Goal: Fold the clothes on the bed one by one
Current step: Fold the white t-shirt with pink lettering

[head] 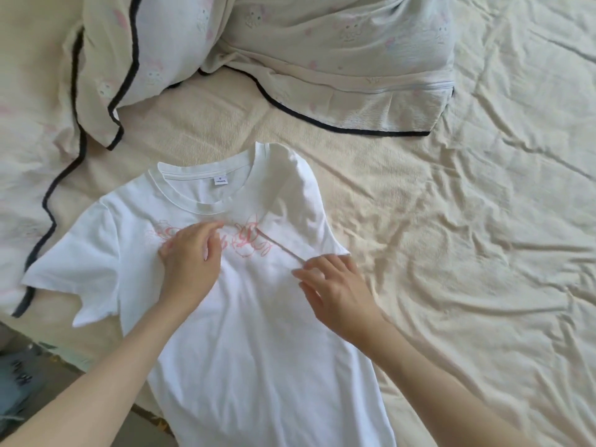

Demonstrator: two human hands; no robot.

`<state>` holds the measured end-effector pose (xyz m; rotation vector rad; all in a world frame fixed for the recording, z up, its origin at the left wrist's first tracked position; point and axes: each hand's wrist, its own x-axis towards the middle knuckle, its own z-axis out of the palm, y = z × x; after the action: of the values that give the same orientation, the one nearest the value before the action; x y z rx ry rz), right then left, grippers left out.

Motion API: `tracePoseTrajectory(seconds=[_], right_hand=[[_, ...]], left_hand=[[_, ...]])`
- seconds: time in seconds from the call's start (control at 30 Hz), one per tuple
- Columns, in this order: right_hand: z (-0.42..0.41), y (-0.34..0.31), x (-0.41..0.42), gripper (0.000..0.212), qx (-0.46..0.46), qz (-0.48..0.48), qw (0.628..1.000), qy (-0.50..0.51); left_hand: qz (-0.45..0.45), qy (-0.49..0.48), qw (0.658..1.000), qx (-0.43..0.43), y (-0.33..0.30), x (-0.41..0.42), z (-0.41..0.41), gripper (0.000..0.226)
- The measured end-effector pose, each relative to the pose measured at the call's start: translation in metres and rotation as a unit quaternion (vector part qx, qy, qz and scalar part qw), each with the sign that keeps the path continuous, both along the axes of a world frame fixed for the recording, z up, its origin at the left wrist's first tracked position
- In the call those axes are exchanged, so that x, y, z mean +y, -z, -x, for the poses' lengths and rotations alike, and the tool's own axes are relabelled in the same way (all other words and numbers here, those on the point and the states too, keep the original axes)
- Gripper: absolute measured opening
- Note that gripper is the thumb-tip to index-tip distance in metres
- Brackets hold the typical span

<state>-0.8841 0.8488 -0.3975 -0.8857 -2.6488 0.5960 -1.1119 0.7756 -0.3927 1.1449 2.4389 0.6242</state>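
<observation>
A white shirt (258,317) lies face up near the bed's (483,253) lower-left edge, right sleeve folded inward. The left hand (190,256) presses flat on the print; the right hand (335,288) seems open, fingertips on the folded sleeve.

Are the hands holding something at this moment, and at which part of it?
Nothing is gripped. Both hands lie flat on the white T-shirt: the left hand on the chest print, the right hand on the edge of the folded-in sleeve.
</observation>
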Motion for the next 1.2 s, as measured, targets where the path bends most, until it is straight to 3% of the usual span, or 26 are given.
tracePoseTrajectory(seconds=[0.07,0.13,0.23,0.3,0.43,0.57,0.77,0.97,1.2], right_hand=[[-0.008,-0.002,-0.007,0.020,0.037,0.046,0.993,0.099],[-0.011,-0.007,-0.003,0.025,0.058,0.093,0.971,0.214],[-0.006,-0.007,0.011,0.022,0.053,0.184,0.924,0.330],[0.000,-0.003,0.023,0.023,0.017,0.276,0.892,0.358],[0.008,0.003,0.038,0.028,-0.034,0.357,0.866,0.349],[0.004,0.000,0.044,0.019,-0.042,0.374,0.865,0.333],[-0.002,0.005,0.038,0.025,-0.044,0.334,0.884,0.323],[0.000,0.001,0.030,0.042,0.020,0.383,0.848,0.367],[0.000,0.010,0.034,0.013,-0.019,0.402,0.835,0.375]], left_hand=[[-0.022,-0.045,0.997,-0.061,-0.018,0.027,0.002,0.037],[-0.020,-0.029,0.993,-0.111,-0.029,0.060,0.000,0.027],[0.007,0.025,0.984,-0.178,-0.037,0.111,-0.016,0.035],[0.022,0.033,0.980,-0.194,-0.036,0.138,-0.027,0.036],[-0.004,-0.017,0.974,-0.227,-0.023,0.172,-0.036,0.029],[0.005,0.002,0.979,-0.206,-0.008,0.177,-0.042,0.017],[-0.029,0.030,0.991,-0.129,0.007,0.167,-0.046,0.032],[-0.010,0.048,0.999,-0.011,0.005,0.132,-0.047,0.032],[0.006,0.110,0.992,0.069,0.010,0.125,-0.038,0.027]])
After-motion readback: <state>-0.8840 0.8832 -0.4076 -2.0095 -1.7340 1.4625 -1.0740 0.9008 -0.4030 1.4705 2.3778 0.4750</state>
